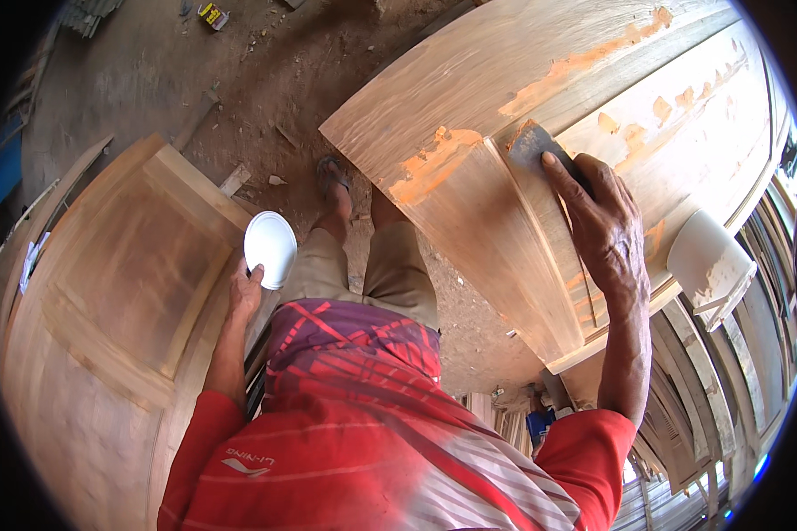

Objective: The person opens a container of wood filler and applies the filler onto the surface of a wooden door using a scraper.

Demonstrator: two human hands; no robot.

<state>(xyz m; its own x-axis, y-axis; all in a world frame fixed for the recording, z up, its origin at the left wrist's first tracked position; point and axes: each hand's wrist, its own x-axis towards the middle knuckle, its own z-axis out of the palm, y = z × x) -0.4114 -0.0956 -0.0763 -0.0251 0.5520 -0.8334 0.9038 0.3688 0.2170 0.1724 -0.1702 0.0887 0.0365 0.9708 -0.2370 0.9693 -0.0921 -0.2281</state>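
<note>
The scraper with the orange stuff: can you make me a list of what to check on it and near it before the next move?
1. Scraper held in the grip of the right hand: ok.
2. Scraper over the wooden panel: ok.
3. Orange paste spread smooth: not ok, the patch left of the scraper looks uneven.
4. White disc held in the grip of the left hand: ok.
5. Paste inside the white tub: cannot tell.

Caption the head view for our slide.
Right hand holds a scraper over an orange-patched wooden panel, left hand a white disc.
</note>
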